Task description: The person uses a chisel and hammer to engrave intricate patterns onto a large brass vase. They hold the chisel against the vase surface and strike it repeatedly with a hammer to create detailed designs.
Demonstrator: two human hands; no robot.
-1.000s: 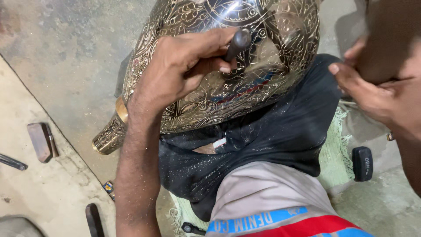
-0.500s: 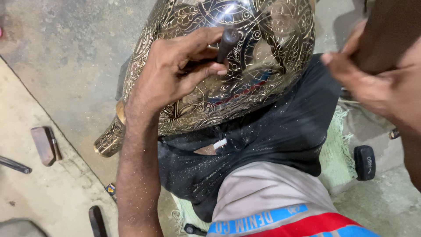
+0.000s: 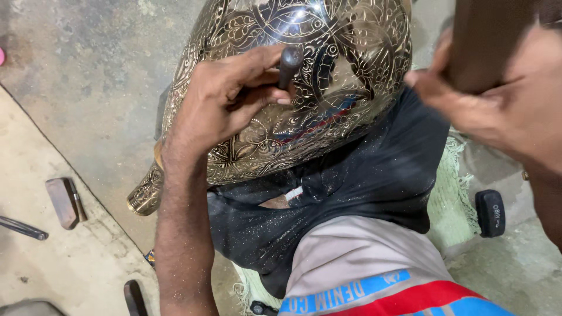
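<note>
Engraving step in hand, by the look of it; left hand pinches a dark punch between thumb and fingers, grip closed tight round it, tip set on the brass pot; pot lies on its side across the lap, resting on a black cloth dusted with fine specks; neck of pot points lower left toward the floor; surface covered in floral chasing, shiny, with reflections near the punch. Right hand up at the right edge, blurred, fingers wrapped shut round a brown block-like mallet, held above and right of the punch, not touching it; exact shape of the mallet cannot be told, it runs out of frame.

Judgement: strike on the punch head is the next move; calls for the punch kept steady and square on the line of the pattern, pot braced against the lap so it does not roll, blow landing on the punch top and clear of the thumb.

Around: small brown block and a dark tool handle on the floor at left; black object at right beside a green mat; another dark handle at bottom.
</note>
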